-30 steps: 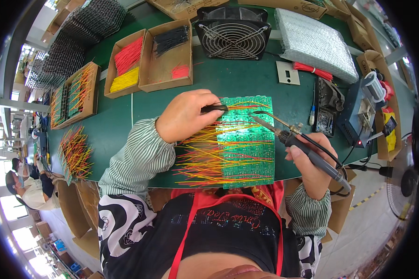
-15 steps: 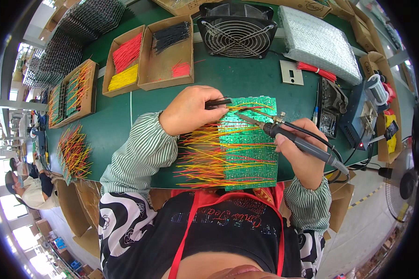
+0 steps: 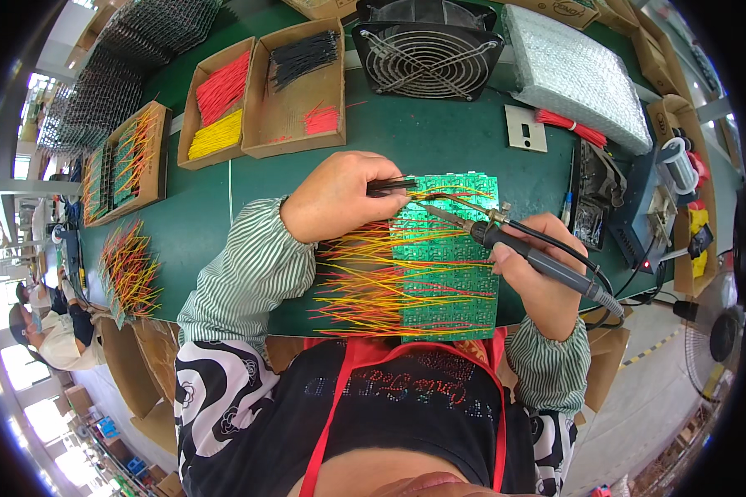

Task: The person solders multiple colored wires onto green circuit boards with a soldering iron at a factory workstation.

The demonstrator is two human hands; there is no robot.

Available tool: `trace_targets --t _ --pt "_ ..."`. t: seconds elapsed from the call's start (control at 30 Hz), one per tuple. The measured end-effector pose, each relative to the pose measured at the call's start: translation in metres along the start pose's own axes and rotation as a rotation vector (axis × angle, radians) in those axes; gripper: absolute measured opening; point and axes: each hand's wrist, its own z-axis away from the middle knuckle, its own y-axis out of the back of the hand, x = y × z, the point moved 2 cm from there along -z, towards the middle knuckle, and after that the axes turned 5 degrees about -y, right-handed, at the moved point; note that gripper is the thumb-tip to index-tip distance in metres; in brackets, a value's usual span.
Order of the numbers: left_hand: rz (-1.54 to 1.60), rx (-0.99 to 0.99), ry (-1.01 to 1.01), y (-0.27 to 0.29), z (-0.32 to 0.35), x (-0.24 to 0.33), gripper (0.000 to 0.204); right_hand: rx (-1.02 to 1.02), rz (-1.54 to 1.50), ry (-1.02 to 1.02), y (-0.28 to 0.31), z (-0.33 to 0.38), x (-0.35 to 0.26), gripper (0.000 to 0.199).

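A panel of green circuit boards (image 3: 452, 286) lies before me, with rows of red and yellow wires (image 3: 356, 286) sticking out to its left. My left hand (image 3: 340, 197) is closed on a small bundle of black wires (image 3: 389, 185) at the panel's far left corner. In my right hand (image 3: 547, 273) is a grey soldering iron (image 3: 539, 262), held like a pen. Its tip points left and comes close to my left fingertips over the far rows of the panel. A thin curved tube (image 3: 448, 197) runs along the iron toward its tip. Whether the tip touches a board is too small to tell.
Cardboard boxes of red and yellow wires (image 3: 215, 134) and black wires (image 3: 307, 60) stand at the far left. A black fan (image 3: 427, 62) is behind the panel. A blue soldering station (image 3: 638, 228) sits at right. Wired boards (image 3: 130, 273) are piled at left. A person (image 3: 54, 331) sits farther left.
The iron's tip and my left fingers have barely shifted at the panel's far edge. The whole view has moved slightly. Both hands keep their hold.
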Motion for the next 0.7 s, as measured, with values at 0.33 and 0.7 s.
trace_targets --t 0.33,0.7 --pt "0.004 -0.022 -0.016 0.001 -0.001 0.001 0.021 0.064 -0.075 -0.009 0.014 0.008 -0.006 0.018" --pt "-0.39 0.377 0.082 0.047 0.008 0.025 0.017 0.05 -0.035 -0.005 0.026 0.014 -0.004 0.017"
